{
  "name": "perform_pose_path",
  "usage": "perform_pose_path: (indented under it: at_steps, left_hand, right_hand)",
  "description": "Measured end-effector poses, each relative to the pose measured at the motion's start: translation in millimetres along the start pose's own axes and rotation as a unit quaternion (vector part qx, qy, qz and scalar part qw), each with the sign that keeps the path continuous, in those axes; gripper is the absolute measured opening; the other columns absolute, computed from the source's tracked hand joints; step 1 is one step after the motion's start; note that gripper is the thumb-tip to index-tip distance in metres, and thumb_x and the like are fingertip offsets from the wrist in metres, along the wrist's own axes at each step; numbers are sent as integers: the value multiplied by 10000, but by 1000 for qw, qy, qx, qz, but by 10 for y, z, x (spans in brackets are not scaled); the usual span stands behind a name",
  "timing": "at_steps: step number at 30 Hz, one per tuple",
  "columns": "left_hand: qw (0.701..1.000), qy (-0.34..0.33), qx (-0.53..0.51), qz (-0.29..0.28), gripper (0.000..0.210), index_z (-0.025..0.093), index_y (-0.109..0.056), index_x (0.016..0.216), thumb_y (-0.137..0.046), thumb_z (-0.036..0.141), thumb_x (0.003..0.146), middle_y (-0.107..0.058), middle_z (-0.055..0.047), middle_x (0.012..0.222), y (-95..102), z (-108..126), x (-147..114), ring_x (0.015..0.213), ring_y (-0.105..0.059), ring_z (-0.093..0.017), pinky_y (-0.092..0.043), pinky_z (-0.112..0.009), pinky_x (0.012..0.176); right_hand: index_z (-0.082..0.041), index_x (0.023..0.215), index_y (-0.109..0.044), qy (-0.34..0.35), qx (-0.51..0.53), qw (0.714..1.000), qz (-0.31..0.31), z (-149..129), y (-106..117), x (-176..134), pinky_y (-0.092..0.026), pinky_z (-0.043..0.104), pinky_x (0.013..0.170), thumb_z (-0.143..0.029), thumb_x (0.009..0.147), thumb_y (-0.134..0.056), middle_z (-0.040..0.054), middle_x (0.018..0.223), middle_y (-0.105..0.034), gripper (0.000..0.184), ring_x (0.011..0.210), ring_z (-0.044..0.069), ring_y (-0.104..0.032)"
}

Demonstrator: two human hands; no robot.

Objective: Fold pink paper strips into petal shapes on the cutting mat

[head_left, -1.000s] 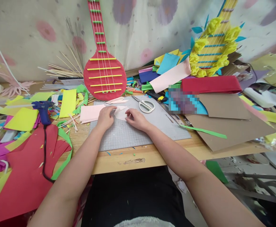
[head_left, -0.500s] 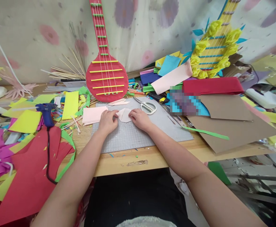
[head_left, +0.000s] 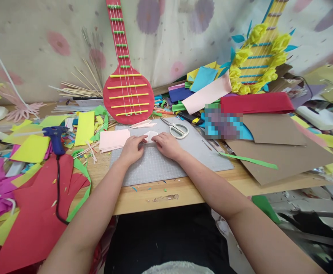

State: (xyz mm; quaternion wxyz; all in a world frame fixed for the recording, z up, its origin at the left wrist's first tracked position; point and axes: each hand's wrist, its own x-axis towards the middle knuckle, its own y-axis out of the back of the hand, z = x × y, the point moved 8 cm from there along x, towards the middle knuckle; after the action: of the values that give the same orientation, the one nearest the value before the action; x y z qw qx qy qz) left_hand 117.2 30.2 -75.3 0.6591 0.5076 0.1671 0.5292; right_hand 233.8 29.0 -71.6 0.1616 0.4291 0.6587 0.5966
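Observation:
Between my hands is a small piece of pale pink folded paper (head_left: 151, 136), held just over the grey cutting mat (head_left: 172, 167). My left hand (head_left: 133, 149) pinches its left side, fingertips and thumb together. From the right, my right hand (head_left: 168, 145) grips the other edge the same way. Part of the paper is hidden behind the fingers. A stack of pale pink paper (head_left: 113, 140) lies left of my left hand. Scissors with pale handles (head_left: 179, 131) rest on the mat beyond my right hand. Small folded pink pieces (head_left: 141, 124) lie at the mat's far edge.
A red paper lute-like instrument (head_left: 129, 95) stands at the back, and a yellow one with paper flowers (head_left: 257, 61) at right. A blue glue gun (head_left: 57, 140) lies on the left among paper scraps. Brown cardboard (head_left: 274, 160) covers the right side.
Both hands have drawn slightly closer together around the pink paper. The paper has been folded or turned, so less of it shows, and it sits a little higher in view.

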Motion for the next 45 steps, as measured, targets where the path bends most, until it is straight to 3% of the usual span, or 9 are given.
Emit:
perform_pose_path:
  at_steps: [8,12,18,25,39,45]
  left_hand:
    - [997,54,46,35,377,189,-607,1139,-528,187,770,-718,-19,882,25,39,29,901,-566,-225,-415,-373,865]
    - [995,60,70,34,382,191,-607,1142,-530,178,768,-720,-20,879,22,83,15,921,-563,-236,-405,-387,865]
    - [990,126,27,49,391,190,-594,1153,-560,242,767,-722,-16,857,22,-21,4,880,-586,-232,-430,-372,829]
    - [983,172,-4,67,374,198,-576,1146,-566,269,778,-704,-22,808,-12,-100,56,830,-612,-217,-438,-370,813]
    - [982,175,42,62,361,202,-533,1110,-580,232,753,-680,-19,783,-10,-73,73,882,-581,-256,-392,-393,823]
    - [984,159,63,58,236,217,-541,990,-576,218,756,-669,-10,754,-16,-44,87,875,-559,-254,-385,-392,814]
  right_hand:
    - [-171,938,-646,-74,28,996,41,146,46,-27,-374,343,836,-70,811,-443,75,907,-672,259,941,221,-495]
    - [-177,980,-626,-103,95,988,65,202,38,-43,-386,330,835,-74,770,-498,50,926,-673,267,911,199,-514]
    - [-173,982,-590,-197,206,957,48,353,-81,-74,-411,280,722,-170,761,-569,15,800,-655,222,735,138,-548]
    - [-188,981,-545,-235,204,947,76,365,-73,-83,-402,263,678,-189,785,-509,-5,766,-619,199,700,129,-547]
    - [-174,904,-551,-195,69,977,50,260,-103,-10,-389,302,723,-159,789,-445,59,806,-616,157,781,184,-538]
    - [-175,886,-579,-169,23,985,37,202,-106,4,-389,305,740,-160,812,-450,81,845,-623,149,813,198,-547]
